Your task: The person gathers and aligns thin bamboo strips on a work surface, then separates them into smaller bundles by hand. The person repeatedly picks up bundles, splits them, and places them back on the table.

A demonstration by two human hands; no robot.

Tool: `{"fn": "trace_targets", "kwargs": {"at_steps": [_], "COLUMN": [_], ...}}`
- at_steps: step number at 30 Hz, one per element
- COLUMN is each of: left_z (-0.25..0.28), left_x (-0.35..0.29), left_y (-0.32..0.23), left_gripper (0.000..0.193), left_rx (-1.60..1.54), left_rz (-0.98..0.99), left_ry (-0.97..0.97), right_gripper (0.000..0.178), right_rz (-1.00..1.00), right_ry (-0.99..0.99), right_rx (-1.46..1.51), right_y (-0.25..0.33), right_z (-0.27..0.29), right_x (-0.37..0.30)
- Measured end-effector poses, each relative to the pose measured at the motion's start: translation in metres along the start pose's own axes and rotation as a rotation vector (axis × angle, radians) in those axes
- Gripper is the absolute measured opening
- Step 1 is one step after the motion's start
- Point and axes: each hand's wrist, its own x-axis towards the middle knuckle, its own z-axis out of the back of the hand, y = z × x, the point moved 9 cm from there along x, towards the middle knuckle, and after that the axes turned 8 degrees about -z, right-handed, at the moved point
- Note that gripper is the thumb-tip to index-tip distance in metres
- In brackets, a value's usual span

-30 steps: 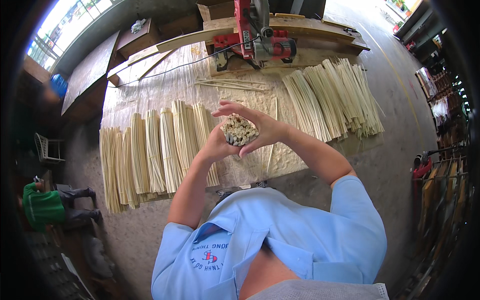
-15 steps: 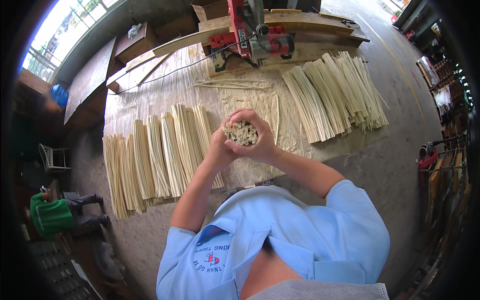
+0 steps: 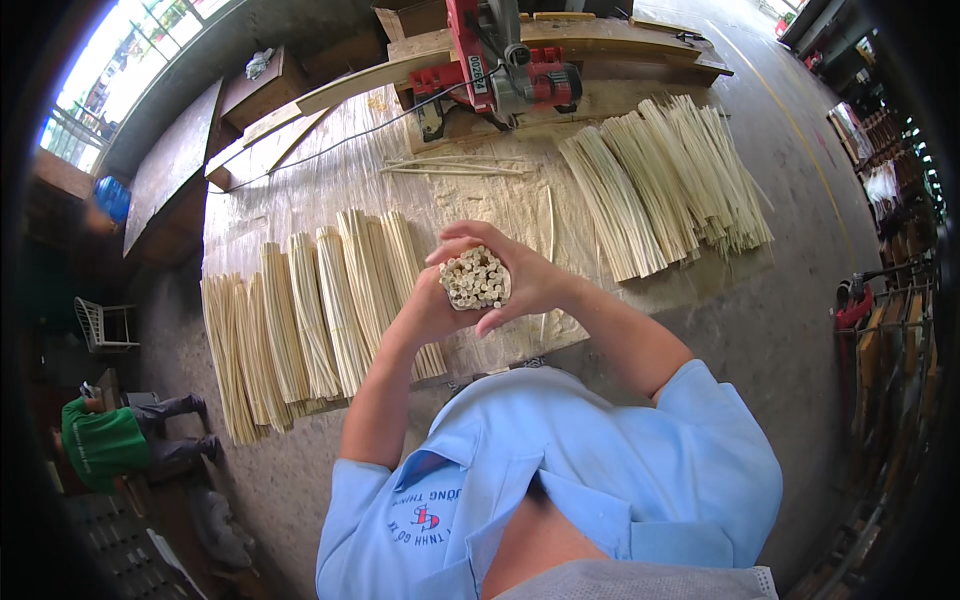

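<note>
With the held bundle of sticks (image 3: 476,282) taken as the centre of the clock, and twelve pointing away from the person, the work is judged to be partway through. A row of bundles (image 3: 343,300) is laid out between eight and nine o'clock, tidily gathered side by side. A looser group of sticks (image 3: 632,195) is spread at two o'clock, with ragged far ends; by that raggedness, it is judged as the part left to be dealt with. A few loose sticks (image 3: 455,170) lie at twelve, and a single stick (image 3: 551,225) is left between one and two. Beyond the loose sticks, at twelve, a red saw (image 3: 473,60) is set at the far side of the table (image 3: 275,212).

The one bundle in hand is held over the near part of the table, its cut ends turned up toward the camera. It is clasped from seven to nine o'clock by the left hand (image 3: 430,305); the left fingertips are hidden by the bundle, so their exact placement cannot be told. The three o'clock side is cupped by the right hand (image 3: 530,278), which is kept in a loose, parted curve: its fingers (image 3: 476,232) are arched across twelve, and its thumb (image 3: 492,321) is extended below, at about five. The cut ends are thus framed between thumb and fingers.
</note>
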Motion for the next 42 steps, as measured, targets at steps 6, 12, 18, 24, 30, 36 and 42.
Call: {"fn": "trace_targets", "kwargs": {"at_steps": [6,12,18,24,30,36,42], "left_z": [-0.002,0.007,0.012,0.008,0.007,0.011,0.01], "left_x": [0.005,-0.003,-0.023,-0.021,-0.014,-0.003,-0.019], "left_y": [0.011,0.027,0.064,0.075,0.076,0.062,0.048], "left_gripper": [0.061,0.058,0.051,0.044,0.046,0.053,0.06], "left_rx": [-0.032,0.029,-0.243,-0.632,-0.537,-0.245,-0.123], "left_rz": [0.227,0.144,0.154,0.223,0.202,0.035,-0.031], "left_ry": [0.122,0.015,-0.303,-0.437,-0.357,-0.245,-0.243], "right_gripper": [0.07,0.067,0.074,0.094,0.093,0.096,0.09], "right_rz": [0.16,0.115,0.079,-0.004,0.091,0.005,0.03], "right_ry": [-0.069,-0.266,-0.277,-0.154,0.029,0.277,0.252], "right_rx": [-0.13,-0.213,-0.304,-0.696,-1.323,-1.248,-1.38], "right_y": [-0.001,-0.015,-0.02,0.034,0.079,0.036,0.051], "right_z": [0.002,-0.002,-0.007,-0.001,-0.048,-0.062,-0.069], "right_x": [-0.001,-0.002,0.011,0.027,0.054,0.05,0.074]}}
